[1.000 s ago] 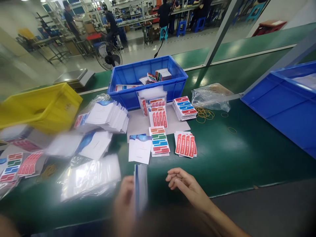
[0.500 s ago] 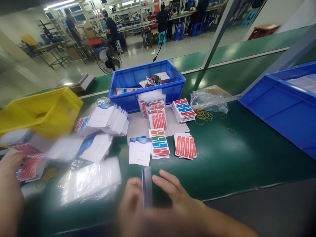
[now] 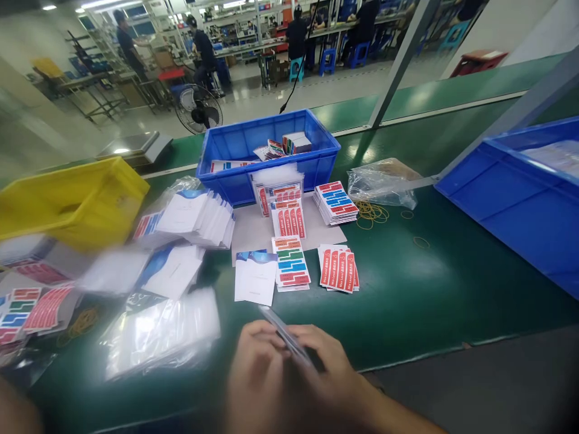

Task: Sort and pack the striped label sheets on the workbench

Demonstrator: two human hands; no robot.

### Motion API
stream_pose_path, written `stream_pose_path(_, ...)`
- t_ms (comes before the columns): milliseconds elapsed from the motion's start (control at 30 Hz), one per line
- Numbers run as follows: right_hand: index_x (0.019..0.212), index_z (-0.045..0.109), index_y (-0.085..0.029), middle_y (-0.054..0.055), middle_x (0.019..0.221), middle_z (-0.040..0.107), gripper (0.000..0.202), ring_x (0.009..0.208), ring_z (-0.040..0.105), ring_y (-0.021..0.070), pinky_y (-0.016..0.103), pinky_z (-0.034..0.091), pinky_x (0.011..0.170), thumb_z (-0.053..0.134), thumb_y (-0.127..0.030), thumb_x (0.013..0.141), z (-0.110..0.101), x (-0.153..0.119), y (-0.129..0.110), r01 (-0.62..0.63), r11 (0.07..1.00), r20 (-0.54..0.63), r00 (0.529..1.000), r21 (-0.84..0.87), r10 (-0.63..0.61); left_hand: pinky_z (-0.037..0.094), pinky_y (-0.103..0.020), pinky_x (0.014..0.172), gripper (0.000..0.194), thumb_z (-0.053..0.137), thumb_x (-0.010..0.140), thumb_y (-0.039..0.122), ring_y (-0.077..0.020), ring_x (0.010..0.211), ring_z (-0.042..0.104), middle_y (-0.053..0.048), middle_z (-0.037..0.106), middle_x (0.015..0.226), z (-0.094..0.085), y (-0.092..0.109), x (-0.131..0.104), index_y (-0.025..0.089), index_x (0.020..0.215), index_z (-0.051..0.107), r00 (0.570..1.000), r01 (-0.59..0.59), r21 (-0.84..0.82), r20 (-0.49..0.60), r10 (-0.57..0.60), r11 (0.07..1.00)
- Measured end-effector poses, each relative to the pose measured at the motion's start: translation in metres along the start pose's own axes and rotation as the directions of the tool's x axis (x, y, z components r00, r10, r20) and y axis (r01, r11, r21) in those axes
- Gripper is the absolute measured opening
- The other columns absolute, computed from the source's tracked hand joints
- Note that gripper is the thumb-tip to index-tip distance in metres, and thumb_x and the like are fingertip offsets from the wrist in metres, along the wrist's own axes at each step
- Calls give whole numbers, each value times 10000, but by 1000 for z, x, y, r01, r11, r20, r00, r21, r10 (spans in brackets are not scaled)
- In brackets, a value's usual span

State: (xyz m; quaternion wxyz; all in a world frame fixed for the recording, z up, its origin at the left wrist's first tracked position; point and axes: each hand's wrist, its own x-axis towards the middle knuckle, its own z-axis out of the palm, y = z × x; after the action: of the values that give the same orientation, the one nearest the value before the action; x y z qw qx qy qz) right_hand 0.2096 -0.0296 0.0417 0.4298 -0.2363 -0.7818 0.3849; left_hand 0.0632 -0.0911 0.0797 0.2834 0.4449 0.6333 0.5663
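Observation:
My left hand (image 3: 257, 361) and my right hand (image 3: 332, 367) both pinch a thin packet (image 3: 289, 339), held almost edge-on above the front of the bench. It appears whitish and partly see-through; its contents cannot be made out. Just beyond my fingers lie white booklets with blue wavy tops (image 3: 256, 278). Beside them is a pile of multicoloured sticker sheets (image 3: 292, 265), and further right a fanned pile of red sticker sheets (image 3: 338, 269). Clear plastic bags (image 3: 167, 331) are spread out left of my hands.
A blue bin (image 3: 271, 175) with sticker sheets stands behind the piles. Another blue bin (image 3: 515, 199) is at right, a yellow bin (image 3: 76, 199) at left. Rubber bands (image 3: 371, 214) lie near a sticker stack (image 3: 335, 203). Another person's blurred arm (image 3: 15, 410) shows at lower left.
The packet has tilted from nearly upright to slanting, its top leaning left. My right fingers have closed onto it. At left, the other person's hand has withdrawn from the sticker sheets.

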Motion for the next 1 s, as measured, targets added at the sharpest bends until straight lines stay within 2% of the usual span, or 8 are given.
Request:
stream_pose_path(67,1003,552,-229,49,991,694,218,882,669,168,274,531,786,516,-70,858,-4,1,5,-57,996,-75,995,71,62,454,-335,915,70,586,836,255,-205,1098,524,-66,509,1143,-9,-4,6,217,894,583,993,-114,200,16,113,973)
stream_pose_path(133,956,562,-226,42,931,693,198,822,670,170,281,535,739,512,-61,858,-11,3,9,-76,991,-104,991,114,88,391,-365,1005,319,639,800,231,-214,1196,457,-76,458,1256,-20,-7,15,243,1101,536,980,-197,344,92,176,918)
stream_pose_path(233,939,575,-218,47,889,689,203,784,665,173,292,532,694,507,-48,850,-24,9,11,-52,990,-115,991,135,67,406,-338,1001,483,649,797,227,-189,1181,467,-63,489,1241,-29,-9,31,264,1238,457,923,-309,351,333,190,884)
stream_pose_path(433,927,598,-183,67,805,694,218,719,668,174,286,537,627,522,-23,799,-39,20,10,126,990,-99,988,68,-119,462,-265,813,388,619,820,139,-130,910,545,-10,596,934,-17,-3,53,241,1171,491,828,-437,246,485,281,865)
stream_pose_path(567,874,607,-182,66,778,712,198,680,673,165,273,534,610,520,-25,791,-45,24,13,195,981,-51,979,-18,-195,435,-243,700,162,568,835,67,-118,806,521,-1,598,793,-15,3,59,206,917,578,734,-519,138,577,357,844)
stream_pose_path(733,835,601,-177,73,796,730,189,704,691,155,252,531,637,501,-21,797,-50,28,16,251,966,46,968,-57,-249,428,-263,725,137,529,848,68,-122,799,528,-10,584,761,-20,11,59,194,833,581,702,-484,102,639,315,869)
stream_pose_path(867,848,587,-176,81,836,730,159,748,687,156,257,535,677,507,-48,797,-51,35,14,268,962,132,956,-43,-260,431,-264,708,101,509,873,129,-122,770,547,-14,595,768,-20,15,60,192,816,562,696,-436,131,676,241,891)
stream_pose_path(1000,841,583,-187,55,853,729,149,718,666,152,253,516,649,519,-63,789,-48,42,12,314,945,220,932,-91,-289,439,-258,628,73,546,851,165,-138,696,571,-30,638,744,-13,16,60,197,809,596,655,-505,139,704,274,852)
